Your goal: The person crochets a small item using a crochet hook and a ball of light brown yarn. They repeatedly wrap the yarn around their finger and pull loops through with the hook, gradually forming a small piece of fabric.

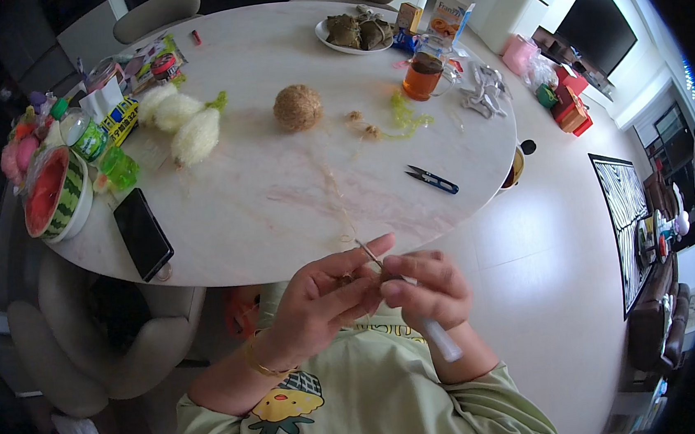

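Note:
Above my lap, just off the table's near edge, my left hand [324,303] pinches a small piece of brown crochet work, mostly hidden by the fingers. My right hand [431,290] grips a crochet hook [442,340] with a whitish handle, its metal shaft pointing up at the left fingers. A thin strand of yarn [333,184] runs from the work across the table to a fuzzy brown yarn ball [298,108]. Right of the ball lie two small brown pieces [371,132] with green yarn [402,115]. Thread snips [433,180] rest nearer the right edge.
On the marble table [230,227] stand a glass mug of tea [423,75], a plate of wrapped bundles [356,33] and a snack box [449,16]. At left are pale yellow fuzzy pieces [195,137], a plastic bottle [81,132], cut watermelon [51,193] and a phone [143,233].

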### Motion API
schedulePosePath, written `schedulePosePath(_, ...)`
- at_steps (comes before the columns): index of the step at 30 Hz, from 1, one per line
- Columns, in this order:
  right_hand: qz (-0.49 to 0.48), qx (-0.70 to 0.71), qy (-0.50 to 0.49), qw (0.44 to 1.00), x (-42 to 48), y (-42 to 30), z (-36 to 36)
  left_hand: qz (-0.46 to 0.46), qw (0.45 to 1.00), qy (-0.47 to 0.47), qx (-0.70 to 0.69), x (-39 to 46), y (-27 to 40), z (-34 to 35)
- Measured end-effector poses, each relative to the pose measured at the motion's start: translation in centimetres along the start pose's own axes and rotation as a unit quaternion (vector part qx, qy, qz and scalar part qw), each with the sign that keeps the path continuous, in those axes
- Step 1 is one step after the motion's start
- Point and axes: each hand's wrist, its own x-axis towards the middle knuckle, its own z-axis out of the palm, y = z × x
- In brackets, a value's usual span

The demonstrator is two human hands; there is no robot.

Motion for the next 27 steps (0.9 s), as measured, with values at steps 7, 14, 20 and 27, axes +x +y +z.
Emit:
schedulePosePath(7,0.379,0.54,0.191,0.727,0.2,-0.2,-0.4,-0.025,0.995,-0.098,-0.027,0.2,0.7,-1.4)
schedulePosePath(14,0.364,0.364,0.114,0.85,-0.4,-0.4,0.6,0.062,0.986,-0.054,0.146,0.5,-0.3,-0.8)
schedulePosePath(20,0.32,0.289,0.013,0.902,0.8,0.2,0.5,0.035,0.998,-0.054,0.0,1.0,-0.3,-1.6)
schedulePosePath(27,0.362,0.365,-0.08,0.854,-1.3,0.3,2.2,0.127,0.988,0.085,0.014,1.3,0.1,-0.2)
